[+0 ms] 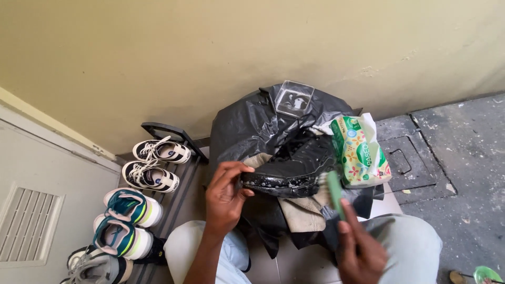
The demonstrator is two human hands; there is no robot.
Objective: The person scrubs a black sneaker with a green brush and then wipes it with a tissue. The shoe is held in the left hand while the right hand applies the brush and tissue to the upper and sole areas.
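The left hand (225, 195) sat just below the centre of the view, its fingers curled around the toe end of a black shoe (294, 164), thumb on top and holding it steady; the shoe lay on its side across a beige cloth (301, 210), its sole edge wet and flecked with white foam; at about five o'clock from the shoe the right hand (362, 253) was closed around the handle of a green brush (334, 192), whose bristled head met the shoe's heel end; both rested on a black plastic bag (247, 126) draped over a bulky mound; a clear square plastic box (294, 98) lay on the bag at twelve o'clock; a green floral tissue pack (361, 153) leaned just beside the shoe at three o'clock; toward nine o'clock a rack held black-and-white sneakers (158, 164), and teal-and-white sneakers (126, 221) lay at about eight o'clock; the person's pale trousers (410, 243) filled the bottom edge
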